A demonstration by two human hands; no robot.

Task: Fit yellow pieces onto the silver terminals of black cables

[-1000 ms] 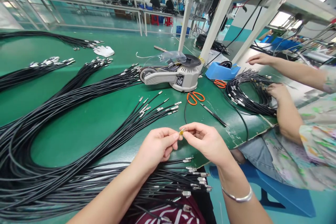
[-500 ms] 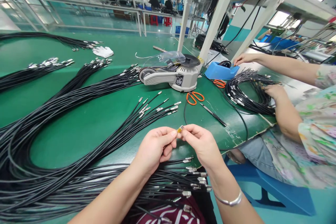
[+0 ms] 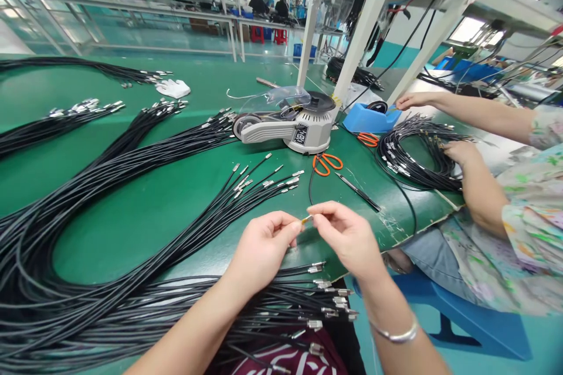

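Observation:
Over the front of the green table, my left hand (image 3: 266, 246) pinches a small metal cable connector (image 3: 307, 220) with amber tape around it. My right hand (image 3: 345, 234) is closed at the connector's silver end, thumb and forefinger pressed together. Any cable behind the connector is hidden by my left hand. Just beyond lies a bundle of black cables (image 3: 211, 211) with silver connector ends. Beneath my forearms, more black cables (image 3: 176, 299) stretch toward the table's front edge.
A grey tape dispenser (image 3: 303, 123) stands behind my hands, with orange-handled scissors (image 3: 326, 164) and a black-handled cutter (image 3: 358, 192) nearby. To the right, a co-worker's hand (image 3: 461, 152) touches a coiled cable bundle (image 3: 391, 155); the other reaches a blue tape holder (image 3: 369, 120). A white glove (image 3: 173, 88) lies at left.
My right hand has shifted slightly right and turned at the connector, which now shows edge-on. My left hand has barely moved. The co-worker's far hand has drawn slightly right from the blue holder.

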